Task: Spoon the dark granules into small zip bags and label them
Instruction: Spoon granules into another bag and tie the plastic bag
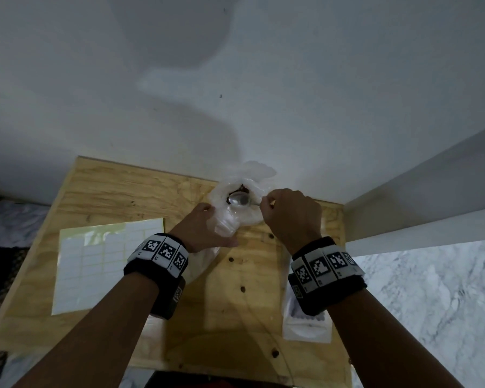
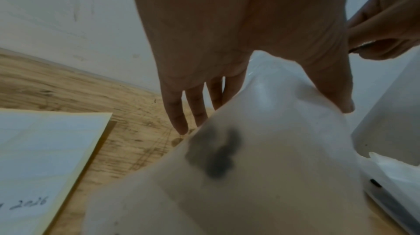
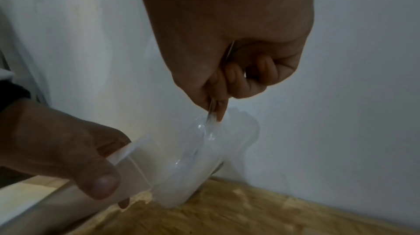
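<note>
A large clear bag (image 1: 254, 175) with dark granules (image 1: 240, 188) in its mouth stands at the back of the wooden table (image 1: 249, 275). My right hand (image 1: 266, 204) grips the handle of a metal spoon (image 1: 239, 199), whose bowl lies over that mouth. In the right wrist view the spoon handle (image 3: 212, 109) runs down into the clear bag (image 3: 193, 158). Just left of it, my left hand (image 1: 210, 217) pinches a small zip bag (image 1: 226, 226) between thumb (image 3: 104, 185) and fingers. A dark patch of granules (image 2: 216, 154) shows through the small bag (image 2: 284, 140).
A sheet of white labels (image 1: 95, 264) lies on the table's left part; handwriting ending in "2026" shows on the label sheet (image 2: 45, 149). A white packet (image 1: 305, 329) lies under my right forearm. The wall runs close behind the table; a white ledge (image 1: 417, 197) stands at right.
</note>
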`<state>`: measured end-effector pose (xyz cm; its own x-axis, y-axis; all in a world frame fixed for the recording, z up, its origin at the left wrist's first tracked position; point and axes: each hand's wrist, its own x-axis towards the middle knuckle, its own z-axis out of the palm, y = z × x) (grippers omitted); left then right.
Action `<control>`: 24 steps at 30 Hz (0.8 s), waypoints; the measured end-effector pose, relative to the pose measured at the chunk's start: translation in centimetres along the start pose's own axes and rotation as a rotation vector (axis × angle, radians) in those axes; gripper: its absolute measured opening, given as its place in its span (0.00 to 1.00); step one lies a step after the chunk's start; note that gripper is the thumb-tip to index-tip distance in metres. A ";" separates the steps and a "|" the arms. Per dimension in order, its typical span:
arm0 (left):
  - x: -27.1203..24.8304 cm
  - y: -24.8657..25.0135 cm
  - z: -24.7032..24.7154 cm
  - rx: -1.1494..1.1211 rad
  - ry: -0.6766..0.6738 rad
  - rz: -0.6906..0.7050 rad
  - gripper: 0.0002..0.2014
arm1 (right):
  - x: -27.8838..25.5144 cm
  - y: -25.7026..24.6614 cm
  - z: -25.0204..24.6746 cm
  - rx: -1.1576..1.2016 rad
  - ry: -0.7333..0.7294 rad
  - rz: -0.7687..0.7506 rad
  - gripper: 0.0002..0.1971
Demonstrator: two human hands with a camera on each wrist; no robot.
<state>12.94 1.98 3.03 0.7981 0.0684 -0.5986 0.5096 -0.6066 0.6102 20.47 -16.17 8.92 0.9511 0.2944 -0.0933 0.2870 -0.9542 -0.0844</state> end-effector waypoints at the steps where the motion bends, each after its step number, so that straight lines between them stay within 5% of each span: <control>1: -0.1 0.0 0.1 -0.003 0.000 0.003 0.60 | -0.1 -0.1 0.0 -0.006 -0.001 -0.002 0.18; 9: -0.3 -0.4 0.3 -0.053 0.020 -0.003 0.58 | -0.4 1.1 0.6 0.090 -0.114 0.083 0.16; 16: -0.4 -0.1 0.5 -0.013 0.018 0.016 0.60 | -1.0 1.4 0.1 0.053 -0.093 0.012 0.17; 24: 0.1 0.1 0.8 0.091 0.022 0.018 0.57 | -0.7 1.9 4.6 0.206 -0.136 0.085 0.12</control>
<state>12.83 1.26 2.57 0.8142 0.0731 -0.5759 0.4643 -0.6774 0.5705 19.86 -17.93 4.22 0.9428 0.2309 -0.2403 0.1637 -0.9490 -0.2695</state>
